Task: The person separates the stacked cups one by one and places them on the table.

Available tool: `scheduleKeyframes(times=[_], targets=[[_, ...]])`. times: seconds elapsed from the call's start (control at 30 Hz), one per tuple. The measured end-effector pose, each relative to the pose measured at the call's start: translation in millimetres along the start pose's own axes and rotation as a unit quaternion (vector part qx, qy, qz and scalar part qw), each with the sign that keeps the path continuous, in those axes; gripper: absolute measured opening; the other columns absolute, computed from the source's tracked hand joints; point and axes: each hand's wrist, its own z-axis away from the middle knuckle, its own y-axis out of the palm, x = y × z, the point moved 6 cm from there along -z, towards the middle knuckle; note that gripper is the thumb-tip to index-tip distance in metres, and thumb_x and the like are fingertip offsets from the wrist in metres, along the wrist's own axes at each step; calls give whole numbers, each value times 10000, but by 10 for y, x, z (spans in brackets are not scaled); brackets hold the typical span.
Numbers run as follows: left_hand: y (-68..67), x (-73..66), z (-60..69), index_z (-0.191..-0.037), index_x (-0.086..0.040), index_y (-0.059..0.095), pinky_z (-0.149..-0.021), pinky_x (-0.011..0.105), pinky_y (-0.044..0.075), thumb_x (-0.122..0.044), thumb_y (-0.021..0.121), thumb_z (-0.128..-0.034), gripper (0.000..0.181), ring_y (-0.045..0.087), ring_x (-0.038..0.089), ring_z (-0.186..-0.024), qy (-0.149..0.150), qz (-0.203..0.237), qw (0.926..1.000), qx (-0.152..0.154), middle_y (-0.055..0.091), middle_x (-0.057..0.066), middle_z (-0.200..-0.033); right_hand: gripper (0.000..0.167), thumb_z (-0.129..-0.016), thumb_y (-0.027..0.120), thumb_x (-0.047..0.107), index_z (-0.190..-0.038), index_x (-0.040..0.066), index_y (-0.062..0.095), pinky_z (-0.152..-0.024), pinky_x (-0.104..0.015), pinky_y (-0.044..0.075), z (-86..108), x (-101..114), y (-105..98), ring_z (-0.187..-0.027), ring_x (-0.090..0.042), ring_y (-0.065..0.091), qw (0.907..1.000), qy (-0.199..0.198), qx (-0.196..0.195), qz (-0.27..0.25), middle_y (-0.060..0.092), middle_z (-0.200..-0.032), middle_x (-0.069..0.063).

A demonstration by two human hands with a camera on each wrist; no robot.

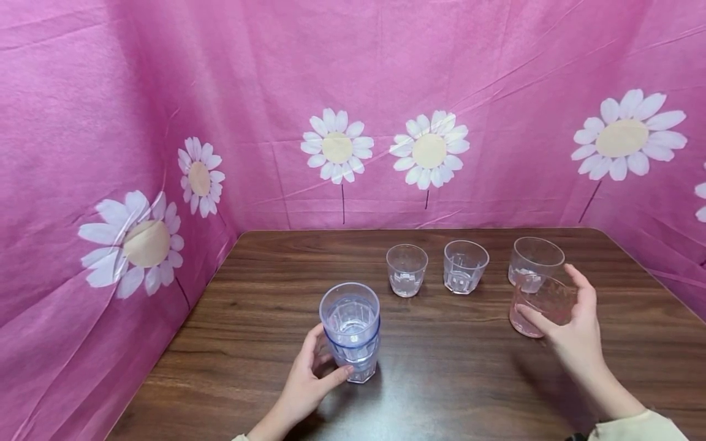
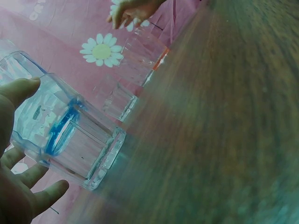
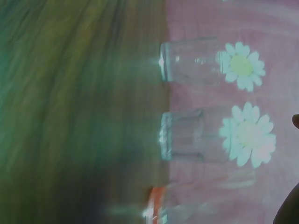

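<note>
My left hand (image 1: 311, 376) holds a stack of nested glasses (image 1: 353, 324) near the front middle of the table. The stack is upright and clear with blue bands. In the left wrist view, the thumb lies on the upper part of the glass stack (image 2: 65, 121), with fingers curved round its other side. At the right, a pink-tinted glass (image 1: 526, 327) stands on the table. My right hand (image 1: 576, 334) is spread over it, thumb and fingers apart; contact is unclear. The right wrist view shows the glass's reddish base (image 3: 156, 203), with fingertips (image 3: 287, 205) at the edge.
A clear tumbler (image 1: 407, 285) and a faceted glass (image 1: 463, 282) stand at the back of the wooden table (image 1: 265, 318). Just behind the pink glass is a wider clear glass (image 1: 535, 254). A pink curtain (image 1: 265, 73) with daisies surrounds the table.
</note>
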Motion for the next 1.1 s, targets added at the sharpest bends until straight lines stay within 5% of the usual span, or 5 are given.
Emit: scheduleKeyframes(times=[0.3,0.4,0.63,0.9,1.1], targets=[[7,6,-6,-1414,18,403,-925,348,541,46,763,-815,699,612,164,-1097,-175,74,9998,1,574,245,-1272,1002,-669,726,-241,-1525,99,331,-1035,-81,325,101,417,249,-1279,-46,399,9904,-1168,581,-456,384,-1434,90],[5,5,-4,-1414,13,409,-920,349,543,47,765,-812,699,618,170,-1083,-228,69,9997,-21,577,241,-1271,970,-656,713,-267,-1503,10,331,-1137,-126,196,154,525,384,-1400,-62,272,9786,-1614,1007,-784,340,-1504,57],[2,2,1,-1415,5,417,-918,350,544,50,770,-806,705,625,178,-1072,-328,72,9994,-68,583,230,-1276,860,-649,742,-251,-1417,-92,391,-1143,-164,243,259,657,722,-1398,-80,317,9533,-2311,1655,-1020,419,-1478,32],[-2,-8,-2,-1416,-1,415,-919,352,544,43,771,-811,704,613,163,-1097,-173,13,9998,-41,579,232,-1278,809,-725,772,-162,-1438,-24,415,-1128,-173,284,363,798,1092,-1361,-71,389,9340,-2398,2352,-1216,451,-1465,-92],[-2,17,3,-1418,-6,412,-925,347,542,27,774,-816,703,617,157,-1098,-255,8,9997,-45,578,222,-1283,751,-778,744,-139,-1438,-12,409,-1144,-224,283,477,903,1357,-1386,-167,395,9090,-2427,2968,-1634,439,-1449,-233]])
